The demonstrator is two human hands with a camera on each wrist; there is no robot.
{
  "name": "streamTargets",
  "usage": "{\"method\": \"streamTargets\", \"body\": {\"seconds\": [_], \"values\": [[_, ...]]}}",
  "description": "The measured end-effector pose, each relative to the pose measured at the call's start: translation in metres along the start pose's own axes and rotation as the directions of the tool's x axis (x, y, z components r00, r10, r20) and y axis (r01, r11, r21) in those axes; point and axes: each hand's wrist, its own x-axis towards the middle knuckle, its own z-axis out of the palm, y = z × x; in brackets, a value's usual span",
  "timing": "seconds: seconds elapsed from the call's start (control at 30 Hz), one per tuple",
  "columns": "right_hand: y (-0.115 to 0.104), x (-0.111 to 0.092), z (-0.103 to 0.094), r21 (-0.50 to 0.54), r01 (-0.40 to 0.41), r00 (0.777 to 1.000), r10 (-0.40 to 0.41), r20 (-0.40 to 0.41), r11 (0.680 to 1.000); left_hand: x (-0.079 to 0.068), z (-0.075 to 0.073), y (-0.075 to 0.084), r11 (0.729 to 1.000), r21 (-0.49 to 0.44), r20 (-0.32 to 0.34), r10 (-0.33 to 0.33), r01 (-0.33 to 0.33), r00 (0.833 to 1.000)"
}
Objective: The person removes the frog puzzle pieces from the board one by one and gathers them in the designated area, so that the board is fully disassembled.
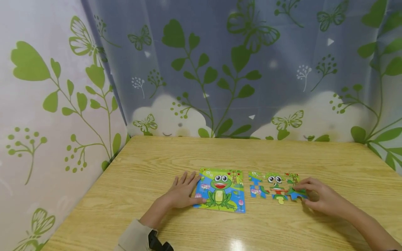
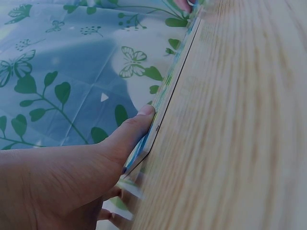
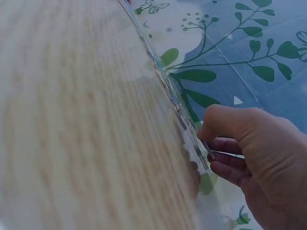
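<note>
Wooden desk (image 1: 157, 223) had the frog picture board (image 1: 221, 190) steadied by the flat, open left hand (image 1: 182, 193) while the right hand (image 1: 320, 198) pinched the rightmost loose puzzle piece (image 1: 296, 195), so fitting it probably needed careful lining up.

Wooden table (image 1: 282, 153), leaf-print curtain (image 1: 220, 69)

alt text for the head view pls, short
A person's left hand rests on the left edge of a frog picture board on a wooden table, while the right hand pinches a loose puzzle piece beside other pieces.
</note>
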Motion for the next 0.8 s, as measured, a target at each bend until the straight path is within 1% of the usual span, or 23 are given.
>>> {"method": "streamTargets", "body": {"seconds": [0.23,0.47,0.6,0.8], "values": [[0.0005,-0.0046,0.0010,0.009,-0.015,1.000,0.015,0.021,1.000,-0.0007,0.0005,0.0010,1.000,0.003,-0.007,0.006,-0.006,1.000],[0.0018,-0.0049,0.0006,0.011,-0.036,0.998,0.036,0.048,0.999,-0.0012,0.0002,0.0011,1.000,-0.001,-0.009,0.011,-0.011,1.000],[0.0026,-0.0043,0.0009,0.006,-0.027,0.998,0.026,0.056,1.000,-0.0013,0.0004,0.0003,1.000,-0.002,-0.011,0.013,-0.013,1.000],[0.0045,-0.0044,0.0014,0.023,-0.021,0.997,0.019,0.069,1.000,-0.0010,0.0001,0.0002,1.000,-0.005,-0.010,0.011,-0.011,1.000]]}}
